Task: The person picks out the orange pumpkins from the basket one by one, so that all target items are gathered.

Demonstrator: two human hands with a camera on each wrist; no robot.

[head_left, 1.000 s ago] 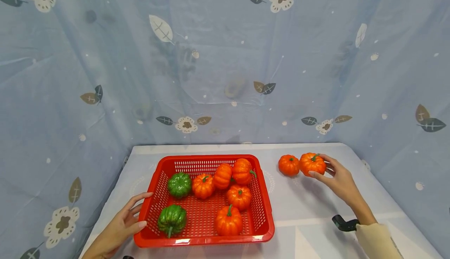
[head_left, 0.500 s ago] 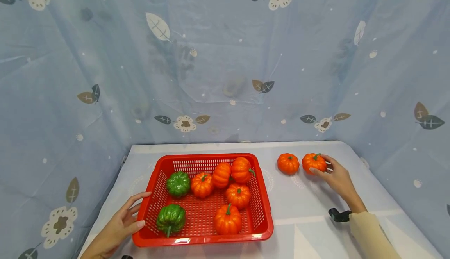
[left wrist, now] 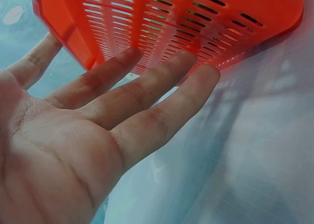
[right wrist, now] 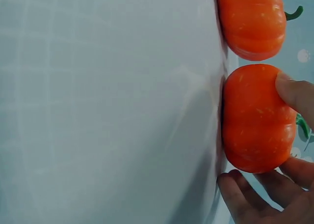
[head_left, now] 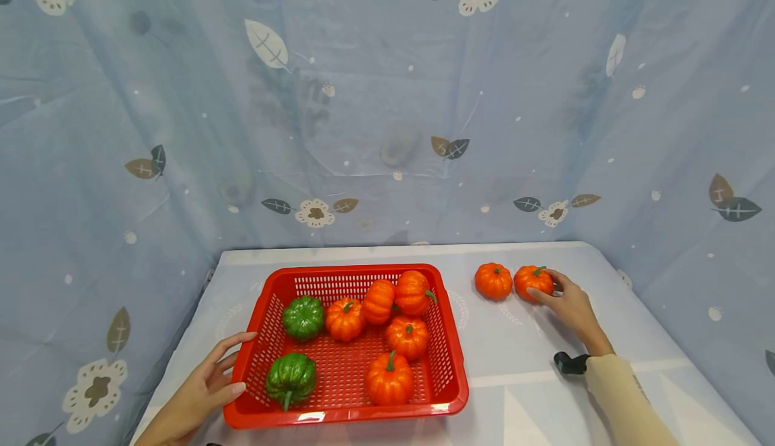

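Note:
In the head view my right hand (head_left: pixel 572 306) holds a small orange pumpkin (head_left: pixel 531 282), thumb on one side and fingers on the other. This pumpkin (right wrist: pixel 257 121) stands on the table in the right wrist view, a narrow gap from a second orange pumpkin (right wrist: pixel 252 22). My left hand (head_left: pixel 202 392) is at the left side of a red slotted basket (head_left: pixel 357 416). In the left wrist view its fingers (left wrist: pixel 162 118) reach nearly straight against the basket's outer wall (left wrist: pixel 162 17), below the rim. Inside the basket lie several orange pumpkins (head_left: pixel 390 380) and two green ones (head_left: pixel 291 379).
The white, pale-patterned table (head_left: pixel 514 365) extends right of the basket. A blue flowered curtain (head_left: pixel 363 130) encloses the back and both sides. A black wrist mount (head_left: pixel 570 363) sticks out at the right sleeve (head_left: pixel 623 392).
The right hand has lowered its pumpkin onto the table and shifted it slightly left, close to the other one. The left hand stays at the basket. The head view has drifted slightly.

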